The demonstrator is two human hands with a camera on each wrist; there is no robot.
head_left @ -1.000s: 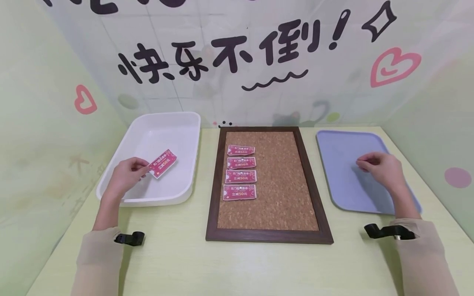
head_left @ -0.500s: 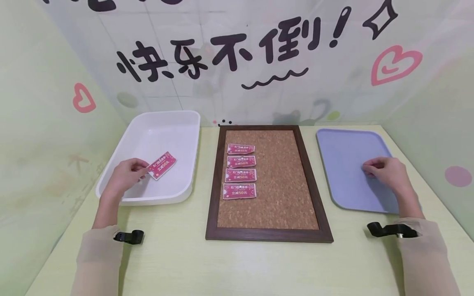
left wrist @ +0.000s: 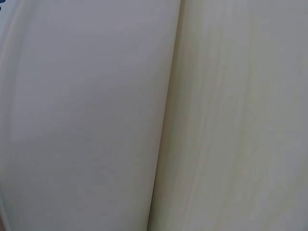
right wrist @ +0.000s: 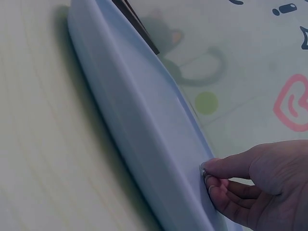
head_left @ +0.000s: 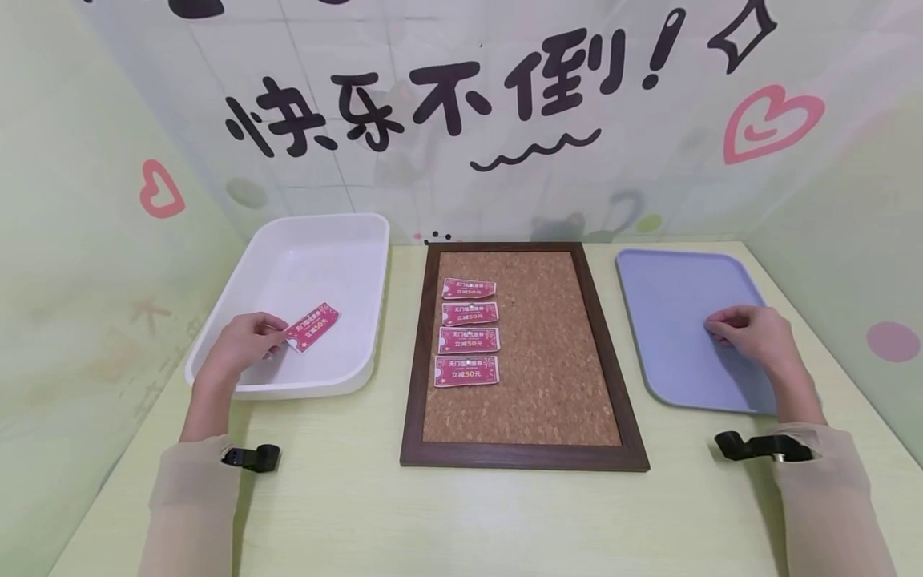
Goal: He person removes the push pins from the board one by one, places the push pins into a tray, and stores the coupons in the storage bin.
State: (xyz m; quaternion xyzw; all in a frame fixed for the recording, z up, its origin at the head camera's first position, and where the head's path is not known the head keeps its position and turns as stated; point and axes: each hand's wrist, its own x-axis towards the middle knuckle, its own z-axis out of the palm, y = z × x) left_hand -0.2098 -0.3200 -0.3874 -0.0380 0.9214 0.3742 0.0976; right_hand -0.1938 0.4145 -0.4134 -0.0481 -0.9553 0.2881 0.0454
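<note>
In the head view my left hand [head_left: 245,346] pinches the near left corner of a pink coupon [head_left: 312,327], held tilted over the white tub [head_left: 288,393]. My right hand [head_left: 753,336] is above the blue tray [head_left: 652,393], thumb and fingertips together. In the right wrist view this hand [right wrist: 255,185] pinches a tiny clear thing at its fingertips, apparently a push pin [right wrist: 203,168], mostly hidden. Several pink coupons [head_left: 469,340] hang in a column on the left of the cork board [head_left: 555,344], each with a small pale pin head. The left wrist view misses the left hand.
The cork board's dark wooden frame [head_left: 522,457] lies flat between tub and tray on the pale table [head_left: 505,521]. A printed backdrop [head_left: 433,184] rises behind, with side walls left and right. The tub's raised wall [left wrist: 86,120] fills much of the left wrist view.
My right hand moved slightly right and nearer me, then stayed still. My left hand keeps its pinch on the coupon, which tips a little lower. The head view shifted slightly.
</note>
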